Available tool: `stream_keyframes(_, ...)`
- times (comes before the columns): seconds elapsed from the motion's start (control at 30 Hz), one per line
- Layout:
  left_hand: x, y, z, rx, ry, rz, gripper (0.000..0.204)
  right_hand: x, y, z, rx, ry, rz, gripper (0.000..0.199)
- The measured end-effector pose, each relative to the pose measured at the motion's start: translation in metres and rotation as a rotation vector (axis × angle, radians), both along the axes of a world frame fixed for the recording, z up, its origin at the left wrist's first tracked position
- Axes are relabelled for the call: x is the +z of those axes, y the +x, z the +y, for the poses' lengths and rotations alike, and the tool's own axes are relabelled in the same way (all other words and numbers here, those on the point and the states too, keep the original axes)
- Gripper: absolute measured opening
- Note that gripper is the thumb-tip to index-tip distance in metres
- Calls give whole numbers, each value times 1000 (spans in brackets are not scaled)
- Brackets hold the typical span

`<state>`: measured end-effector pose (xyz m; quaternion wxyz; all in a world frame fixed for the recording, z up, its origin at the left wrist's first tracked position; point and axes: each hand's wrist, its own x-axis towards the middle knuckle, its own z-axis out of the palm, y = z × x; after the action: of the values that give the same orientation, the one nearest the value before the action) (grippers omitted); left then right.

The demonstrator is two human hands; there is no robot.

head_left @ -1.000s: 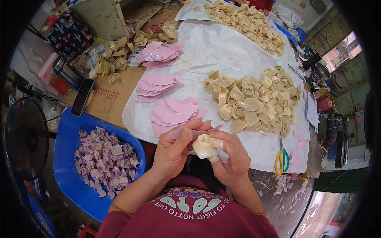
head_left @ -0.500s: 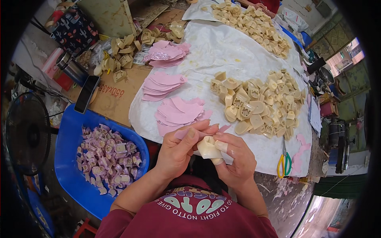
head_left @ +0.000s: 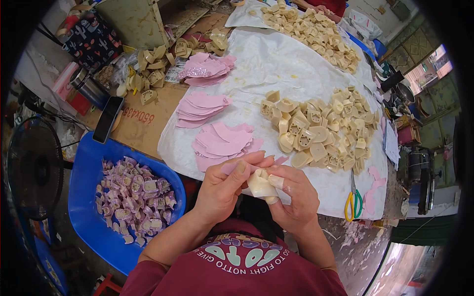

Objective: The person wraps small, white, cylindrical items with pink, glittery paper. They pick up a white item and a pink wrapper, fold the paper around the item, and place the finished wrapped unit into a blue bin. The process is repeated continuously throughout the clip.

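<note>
Here | left hand [head_left: 219, 186] pinches pink strip [head_left: 228, 168] | right hand [head_left: 297, 196] holds cream piece [head_left: 261, 184]

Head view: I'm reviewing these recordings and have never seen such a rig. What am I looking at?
There is no robot here, just a person's two bare hands, filmed by a head-worn fisheye camera looking down, so straight edges bend near the rim. The left hand pinches a pink strip against a cream molded piece, which the right hand holds. On the white cloth beyond lie stacks of pink cut pieces, a pile of cream pieces and scissors. To the left, a blue tub contains purple-and-cream pieces.
</note>
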<state>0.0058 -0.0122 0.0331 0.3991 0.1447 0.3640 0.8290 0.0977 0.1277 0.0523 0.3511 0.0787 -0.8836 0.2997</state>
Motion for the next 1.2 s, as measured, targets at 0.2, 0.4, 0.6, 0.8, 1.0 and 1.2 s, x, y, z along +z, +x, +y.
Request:
stream_keyframes(0.2, -4, -3, 2, 26, -165, 221, 36, 0, -2, 5, -77, 117, -39, 34)
stream_keyframes(0.4, -6, -5, -2, 110, -387, 354, 26, 10, -2, 6, -118, 230, -172, 28)
stream_keyframes(0.6, -4, -8, -5, -52, -376, 141, 27, 12, -1, 5, -149, 302, -278, 22)
stream_keyframes(0.8, -17, 6, 1, -54, -591, 510, 30, -2, -6, 4, -133, 353, -337, 18)
stream_keyframes(1.0, -24, -24, -6, -233, -522, 229, 24, -18, 2, 18, -34, 196, -298, 22)
stream_keyframes(1.2, -15, -35, 3, -289, -436, 339, 30, -16, -2, 22, 55, 145, -253, 26)
